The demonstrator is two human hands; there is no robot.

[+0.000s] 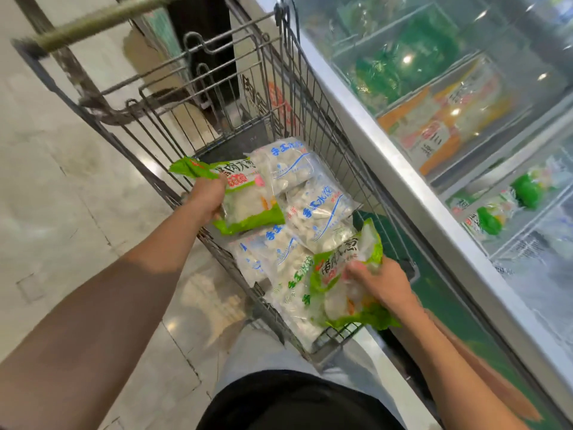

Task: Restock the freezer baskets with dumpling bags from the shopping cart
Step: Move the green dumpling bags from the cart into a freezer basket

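Pale tiled floor (62,187), wire shopping cart (313,97) parked against a glass-lidded freezer (412,187) along its right side. Left hand (206,197) grips a green dumpling bag (245,193) over the cart's left edge; right hand (381,282) grips a second green bag (344,274) at the near right corner. White dumpling bags (310,197) piled on the cart floor. Freezer baskets behind glass — glare and blur, packs inside unreadable. Cart handle (102,17) cut off at the top.
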